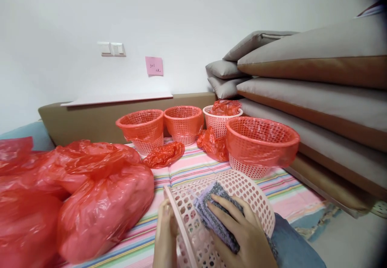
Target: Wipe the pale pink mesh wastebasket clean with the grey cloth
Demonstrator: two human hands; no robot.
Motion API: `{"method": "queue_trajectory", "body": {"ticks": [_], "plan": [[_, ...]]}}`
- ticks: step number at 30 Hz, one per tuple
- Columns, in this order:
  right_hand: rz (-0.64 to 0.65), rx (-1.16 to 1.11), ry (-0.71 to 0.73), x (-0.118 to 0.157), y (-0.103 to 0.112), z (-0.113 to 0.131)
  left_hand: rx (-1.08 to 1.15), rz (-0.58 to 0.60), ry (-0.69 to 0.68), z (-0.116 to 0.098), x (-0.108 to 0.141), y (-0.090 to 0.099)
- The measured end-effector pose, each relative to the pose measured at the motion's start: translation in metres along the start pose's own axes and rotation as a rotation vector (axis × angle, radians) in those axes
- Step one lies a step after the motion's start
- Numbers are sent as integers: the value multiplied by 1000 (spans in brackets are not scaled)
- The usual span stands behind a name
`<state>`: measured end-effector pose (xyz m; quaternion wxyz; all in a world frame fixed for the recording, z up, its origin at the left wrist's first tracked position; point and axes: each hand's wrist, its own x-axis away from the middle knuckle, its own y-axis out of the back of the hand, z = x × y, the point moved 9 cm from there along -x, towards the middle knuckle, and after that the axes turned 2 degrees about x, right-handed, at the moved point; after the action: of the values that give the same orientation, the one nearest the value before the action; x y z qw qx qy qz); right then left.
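A pale pink perforated plastic basket (242, 181) lies tipped on its side in front of me, its rim facing left. My left hand (165, 223) is closed around that rim, with some fingers hidden behind or inside the basket. Pressed against the outer wall is a folded grey and purple cloth (222, 211). My right hand (242, 227) lies over this cloth, fingers bent onto it, holding it to the basket's side.
Several baskets lined with red bags stand behind, one a red-lined basket (263, 139) at right. Full red plastic bags (105, 195) fill the left. Crumpled red bags (165, 154) lie on the striped cloth (184, 167). Stacked grey cushions (314, 94) rise at right.
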<state>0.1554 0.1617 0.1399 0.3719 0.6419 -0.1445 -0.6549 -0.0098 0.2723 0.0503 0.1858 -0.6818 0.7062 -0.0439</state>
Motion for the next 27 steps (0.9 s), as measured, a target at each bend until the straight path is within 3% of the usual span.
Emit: {"method": "queue_trajectory", "body": {"ticks": [2, 5, 9, 15, 22, 27], "plan": [[14, -16, -30, 2, 1, 0, 184, 180, 277, 2, 13, -27], [41, -55, -90, 8, 5, 1, 293, 253, 415, -10, 30, -43], [44, -98, -132, 15, 14, 7, 236, 262, 351, -17, 33, -35], [-54, -166, -180, 10, 25, 23, 67, 461, 192, -29, 37, -36], [-63, -198, -248, 8, 6, 17, -4, 633, 331, -6, 57, -40], [-70, -218, -272, 9, 2, 12, -129, 732, 317, -4, 74, -45]]}}
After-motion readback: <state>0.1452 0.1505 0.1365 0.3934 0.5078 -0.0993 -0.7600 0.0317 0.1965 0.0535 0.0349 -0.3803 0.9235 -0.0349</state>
